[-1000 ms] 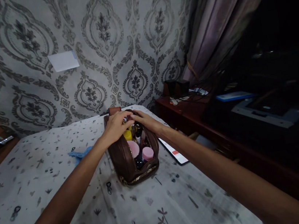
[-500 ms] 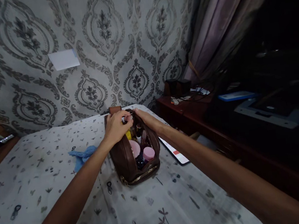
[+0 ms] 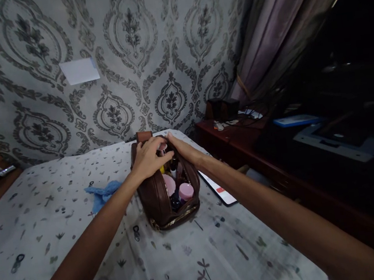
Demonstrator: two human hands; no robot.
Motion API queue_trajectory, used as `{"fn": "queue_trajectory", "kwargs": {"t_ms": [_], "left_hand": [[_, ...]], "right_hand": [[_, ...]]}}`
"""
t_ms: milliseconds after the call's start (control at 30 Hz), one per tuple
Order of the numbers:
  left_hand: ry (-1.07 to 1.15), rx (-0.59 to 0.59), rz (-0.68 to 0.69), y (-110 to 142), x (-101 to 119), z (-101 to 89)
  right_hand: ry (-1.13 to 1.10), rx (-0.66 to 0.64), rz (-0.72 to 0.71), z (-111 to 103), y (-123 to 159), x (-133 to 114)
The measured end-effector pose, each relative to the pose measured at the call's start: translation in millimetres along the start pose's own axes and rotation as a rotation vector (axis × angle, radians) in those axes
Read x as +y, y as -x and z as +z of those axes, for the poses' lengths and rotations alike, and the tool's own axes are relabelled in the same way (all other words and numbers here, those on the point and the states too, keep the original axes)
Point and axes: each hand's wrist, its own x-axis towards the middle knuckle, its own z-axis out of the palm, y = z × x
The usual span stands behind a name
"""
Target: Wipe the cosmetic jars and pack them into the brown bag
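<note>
A brown toiletry bag (image 3: 155, 198) stands unzipped on the patterned cloth. Inside it are two pink-lidded jars, a nearer jar (image 3: 186, 191) and another jar (image 3: 169, 184), along with small dark and white items. My left hand (image 3: 148, 158) reaches over the bag's left rim, thumb and fingers apart above the far end of the opening. A small pinkish item (image 3: 162, 147) shows between them, and I see no grip on it. My right hand (image 3: 184, 149) holds the far right edge of the bag, its fingertips partly hidden.
A crumpled blue cloth (image 3: 104, 193) lies left of the bag. To the right a phone (image 3: 224, 194) with a lit screen sits partly under my right forearm. A dark red desk (image 3: 238, 140) with cables stands further right; patterned wallpaper (image 3: 138, 86) rises behind.
My left thumb has swung away from the fingers toward the right, so the hand is wider apart over the bag. My right hand stays at the bag's edge.
</note>
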Motion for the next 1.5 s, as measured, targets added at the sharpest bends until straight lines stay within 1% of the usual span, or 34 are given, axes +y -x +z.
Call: {"fn": "queue_trajectory", "kwargs": {"t_ms": [100, 133, 200, 300, 433, 500, 600, 733, 933, 1133, 1233, 1400, 1500], "left_hand": [[-0.071, -0.146, 0.027, -2, 5, -8.5], [-0.086, -0.189, 0.032, -2, 7, -10.9], [-0.097, -0.241, 0.032, -3, 10, -13.5], [-0.108, -0.253, 0.018, -2, 14, -11.8], [-0.128, -0.232, -0.001, 0, 14, -6.6], [-0.125, -0.224, -0.003, 1, 14, -5.3], [-0.116, -0.215, 0.004, 2, 14, -4.4], [-0.096, -0.224, -0.015, 3, 14, -4.8], [-0.103, -0.279, -0.007, 2, 14, -5.8], [-0.065, -0.211, -0.056, -1, 14, 0.9], [-0.052, -0.232, -0.080, -2, 17, 0.8], [-0.114, -0.302, -0.091, -3, 25, -2.8], [-0.100, -0.326, -0.108, -5, 27, -3.7]], "right_hand": [[-0.053, 0.058, 0.064, -1, 0, 2], [-0.086, 0.100, 0.069, -1, 0, 3], [-0.147, 0.169, 0.076, -1, 1, 3], [-0.220, 0.249, 0.110, 0, 2, 5], [-0.284, 0.408, 0.150, 1, -1, 9], [-0.302, 0.449, 0.156, 1, -2, 11], [-0.331, 0.455, 0.156, 0, -4, 13], [-0.361, 0.413, 0.138, -2, -6, 15], [-0.305, 0.360, 0.120, -8, -12, 23], [-0.269, 0.350, 0.109, -11, -17, 29], [-0.260, 0.349, 0.102, -11, -17, 28], [-0.288, 0.362, 0.134, -11, -17, 25], [-0.279, 0.354, 0.137, -12, -17, 24]]}}
